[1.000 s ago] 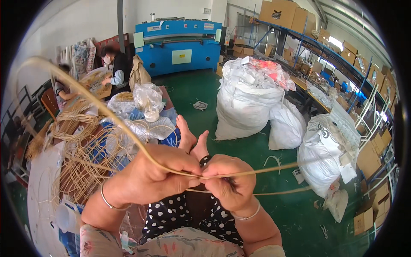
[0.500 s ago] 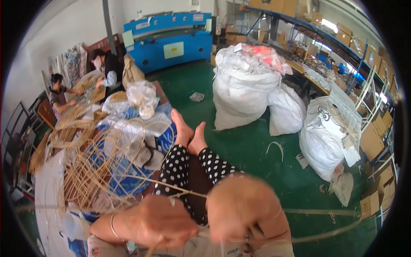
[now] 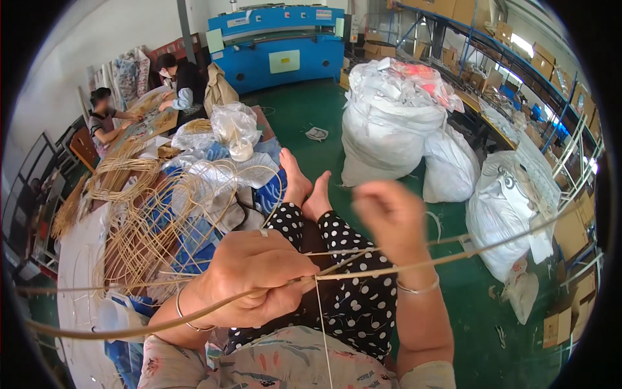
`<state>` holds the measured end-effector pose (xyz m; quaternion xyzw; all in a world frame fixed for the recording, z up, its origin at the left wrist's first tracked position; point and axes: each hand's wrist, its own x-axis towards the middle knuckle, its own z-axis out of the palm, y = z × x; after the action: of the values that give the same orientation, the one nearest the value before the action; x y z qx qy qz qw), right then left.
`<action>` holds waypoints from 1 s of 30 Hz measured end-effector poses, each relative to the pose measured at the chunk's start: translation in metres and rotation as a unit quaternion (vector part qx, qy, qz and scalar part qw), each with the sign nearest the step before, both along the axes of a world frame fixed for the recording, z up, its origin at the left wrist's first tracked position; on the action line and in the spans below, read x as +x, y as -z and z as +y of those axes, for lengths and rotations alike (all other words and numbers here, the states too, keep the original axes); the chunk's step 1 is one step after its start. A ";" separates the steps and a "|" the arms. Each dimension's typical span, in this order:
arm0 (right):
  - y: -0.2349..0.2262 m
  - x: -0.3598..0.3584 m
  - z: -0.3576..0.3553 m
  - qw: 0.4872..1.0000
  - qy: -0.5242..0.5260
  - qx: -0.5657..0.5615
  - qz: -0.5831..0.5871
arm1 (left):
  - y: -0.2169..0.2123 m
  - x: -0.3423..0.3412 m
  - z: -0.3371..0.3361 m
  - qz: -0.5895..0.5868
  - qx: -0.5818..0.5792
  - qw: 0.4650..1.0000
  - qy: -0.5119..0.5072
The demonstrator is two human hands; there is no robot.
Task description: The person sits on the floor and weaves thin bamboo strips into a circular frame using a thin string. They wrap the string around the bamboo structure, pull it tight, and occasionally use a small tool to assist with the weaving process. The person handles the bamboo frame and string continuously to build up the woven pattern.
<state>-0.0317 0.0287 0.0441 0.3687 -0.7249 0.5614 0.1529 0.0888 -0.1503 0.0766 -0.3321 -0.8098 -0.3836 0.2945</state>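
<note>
My left hand (image 3: 256, 279) is closed, pinching thin tan cane strips (image 3: 414, 264) where they cross in front of my lap. The strips bow out past both sides of my body. From the crossing a thin white string (image 3: 324, 330) hangs down over my shirt. My right hand (image 3: 392, 217) is raised above the strips, apart from the crossing. Motion smears its curled fingers, so whether anything is in them cannot be made out.
On the table at my left lie bent cane frames (image 3: 152, 220) and plastic bags (image 3: 234, 126). Two people (image 3: 184, 87) sit beyond. A blue machine (image 3: 275, 55) stands ahead; stuffed white sacks (image 3: 382, 136) rest on the green floor. Shelves with boxes (image 3: 573, 227) line the right.
My right hand has lifted up and away from my left hand. The cane strips have shifted, and the crossing with its string now shows. The view has turned slightly left.
</note>
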 end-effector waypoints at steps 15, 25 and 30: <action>0.018 0.082 -0.010 0.973 -0.184 -0.125 0.058 | 0.008 0.004 0.000 0.072 -0.021 0.993 -0.092; 0.021 0.102 0.005 0.958 -0.199 -0.161 -0.127 | 0.013 0.017 0.005 0.076 0.029 0.994 -0.072; 0.023 0.114 -0.009 0.839 -0.286 -0.281 -0.368 | 0.012 0.021 0.010 0.088 0.027 0.994 -0.060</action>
<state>0.0825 0.0193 0.0213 0.2667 -0.4013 0.8541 -0.1957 0.1101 -0.1406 0.0644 -0.3071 -0.7883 -0.3565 0.3964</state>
